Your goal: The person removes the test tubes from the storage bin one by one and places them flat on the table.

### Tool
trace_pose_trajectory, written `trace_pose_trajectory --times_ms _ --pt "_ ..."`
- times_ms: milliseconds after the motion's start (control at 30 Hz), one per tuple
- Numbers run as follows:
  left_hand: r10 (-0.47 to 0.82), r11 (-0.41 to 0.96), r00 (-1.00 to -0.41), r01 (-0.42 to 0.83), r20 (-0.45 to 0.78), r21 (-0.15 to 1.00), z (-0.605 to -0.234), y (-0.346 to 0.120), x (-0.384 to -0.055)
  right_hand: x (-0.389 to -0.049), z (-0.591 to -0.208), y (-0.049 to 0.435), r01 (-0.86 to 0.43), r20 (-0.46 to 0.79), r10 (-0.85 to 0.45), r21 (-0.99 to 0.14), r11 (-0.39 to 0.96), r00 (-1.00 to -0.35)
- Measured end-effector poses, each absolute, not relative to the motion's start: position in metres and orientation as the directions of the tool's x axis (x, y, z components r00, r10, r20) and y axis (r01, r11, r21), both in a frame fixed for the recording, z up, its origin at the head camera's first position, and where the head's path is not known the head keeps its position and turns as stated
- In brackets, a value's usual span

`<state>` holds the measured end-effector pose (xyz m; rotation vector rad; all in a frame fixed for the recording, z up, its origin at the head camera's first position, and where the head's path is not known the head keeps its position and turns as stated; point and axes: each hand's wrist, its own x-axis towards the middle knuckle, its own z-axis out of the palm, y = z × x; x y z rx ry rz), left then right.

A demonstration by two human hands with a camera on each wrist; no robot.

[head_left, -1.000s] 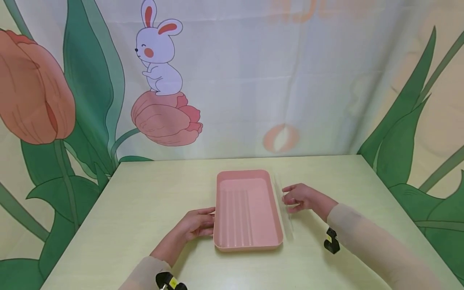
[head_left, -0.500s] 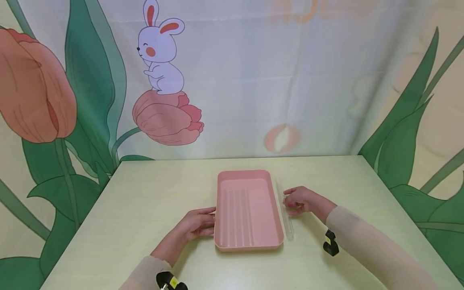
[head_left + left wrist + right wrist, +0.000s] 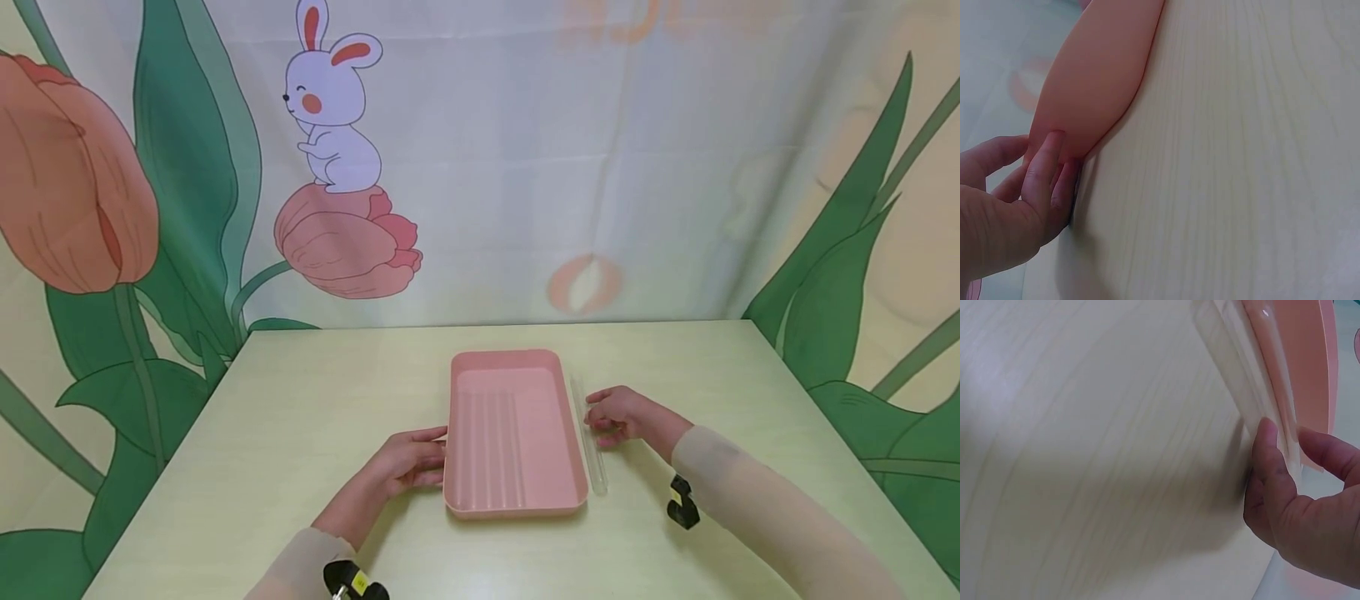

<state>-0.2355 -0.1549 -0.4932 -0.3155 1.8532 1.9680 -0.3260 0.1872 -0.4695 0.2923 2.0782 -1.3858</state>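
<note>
A shallow pink tray (image 3: pixel 551 450) with raised ridges along its left half lies on the table. My left hand (image 3: pixel 408 461) is at its left side, fingertips touching the outer wall, as the left wrist view of the tray (image 3: pixel 1100 69) also shows. Along the tray's right side runs a long, thin clear tube (image 3: pixel 597 475), held lengthwise. My right hand (image 3: pixel 621 414) pinches this tube between thumb and fingers. Up close in the right wrist view, the clear tube (image 3: pixel 1272 356) passes between the thumb and fingers, with the tray's pink wall behind it.
The pale wood-grain table (image 3: pixel 322 383) has its far edge against a hanging cloth (image 3: pixel 480 167) printed with a rabbit and tulips. Each sleeve carries a black wrist mount, such as the right one (image 3: pixel 682 502).
My right hand has closed its fingers on the clear tube, which has shifted slightly and shows more plainly beside the tray. The left hand and the tray have stayed nearly still.
</note>
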Motion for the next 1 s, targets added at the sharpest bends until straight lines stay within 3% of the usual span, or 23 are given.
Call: trace_pose_trajectory --times_ms 1000 --pt "0.134 -0.030 -0.883 -0.458 -0.450 0.889 -0.4922 -0.1545 -0.2373 -0.3267 -0.4730 0.1787 0.470 -0.568 -0.082 -0.745 0.473 -0.819"
